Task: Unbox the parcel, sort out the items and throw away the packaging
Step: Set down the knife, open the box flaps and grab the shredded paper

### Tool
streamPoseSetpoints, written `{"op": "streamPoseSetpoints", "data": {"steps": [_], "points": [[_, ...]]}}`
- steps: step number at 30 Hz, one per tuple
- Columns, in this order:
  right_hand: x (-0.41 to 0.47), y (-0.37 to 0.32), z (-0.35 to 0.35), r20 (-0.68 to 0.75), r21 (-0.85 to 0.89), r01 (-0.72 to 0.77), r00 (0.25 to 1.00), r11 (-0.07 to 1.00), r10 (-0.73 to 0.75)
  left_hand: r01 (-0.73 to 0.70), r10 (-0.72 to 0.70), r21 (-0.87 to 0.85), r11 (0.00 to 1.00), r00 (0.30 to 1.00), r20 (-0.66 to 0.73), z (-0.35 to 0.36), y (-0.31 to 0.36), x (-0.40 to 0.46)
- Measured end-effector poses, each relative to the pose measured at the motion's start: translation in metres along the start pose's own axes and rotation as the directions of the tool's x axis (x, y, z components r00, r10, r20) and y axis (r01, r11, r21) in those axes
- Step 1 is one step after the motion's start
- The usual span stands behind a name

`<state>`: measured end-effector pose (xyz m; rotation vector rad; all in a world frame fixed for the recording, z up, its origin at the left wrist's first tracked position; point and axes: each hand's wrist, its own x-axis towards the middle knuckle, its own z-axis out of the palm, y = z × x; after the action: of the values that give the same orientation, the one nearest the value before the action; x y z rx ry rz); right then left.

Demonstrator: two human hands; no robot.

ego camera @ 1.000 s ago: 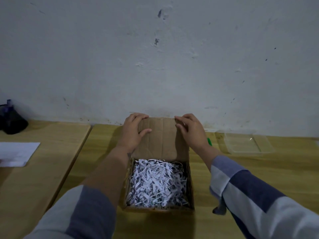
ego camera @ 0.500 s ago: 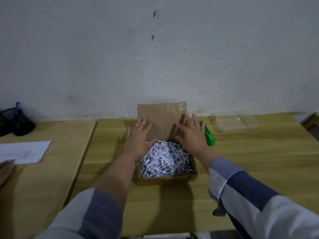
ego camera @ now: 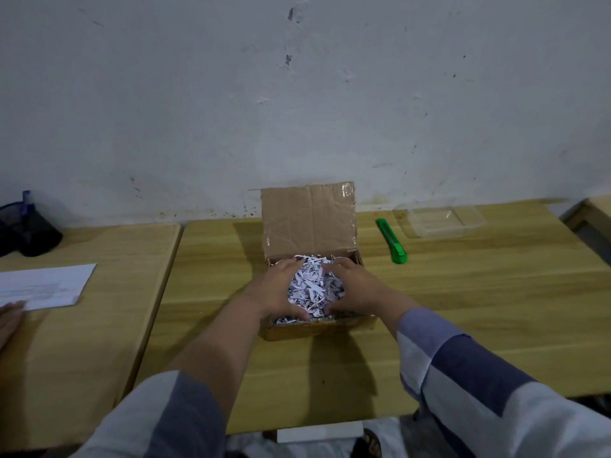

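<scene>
A small cardboard box (ego camera: 310, 328) sits on the wooden table (ego camera: 463, 309), its lid flap (ego camera: 309, 221) standing up at the far side. The box is full of white shredded paper (ego camera: 312, 285). My left hand (ego camera: 276, 292) and my right hand (ego camera: 355, 289) are both inside the box, cupped around a heap of the shredded paper from either side, with fingers curled into it. Whatever lies under the paper is hidden.
A green utility knife (ego camera: 391, 241) lies right of the box, and a clear plastic tray (ego camera: 439, 219) beyond it by the wall. On the left table are a white sheet (ego camera: 43, 287), a black pen holder (ego camera: 28, 231) and another person's hand (ego camera: 10, 320).
My hands left the raised lid flap and came down into the box, closing around the shredded paper. The view has pulled back from the box.
</scene>
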<state>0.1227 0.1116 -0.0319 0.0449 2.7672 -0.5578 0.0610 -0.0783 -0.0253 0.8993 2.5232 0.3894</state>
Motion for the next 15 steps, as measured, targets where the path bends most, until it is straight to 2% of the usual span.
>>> {"op": "streamPoseSetpoints", "data": {"steps": [5, 9, 15], "points": [[0.013, -0.002, 0.001, 0.106, -0.075, 0.022, 0.994, 0.997, -0.014, -0.015, 0.006, 0.146, 0.989, 0.998, 0.060, 0.005, 0.004, 0.013], [0.022, 0.000, 0.008, 0.090, -0.063, 0.039, 0.995, 0.997, -0.033, -0.004, -0.004, 0.177, 0.984, 0.999, 0.047, 0.009, 0.007, 0.019], [0.023, 0.003, 0.013, 0.030, -0.008, 0.099, 0.995, 0.995, -0.098, 0.030, -0.029, 0.073, 0.997, 0.999, -0.019, 0.017, 0.007, 0.026]]}}
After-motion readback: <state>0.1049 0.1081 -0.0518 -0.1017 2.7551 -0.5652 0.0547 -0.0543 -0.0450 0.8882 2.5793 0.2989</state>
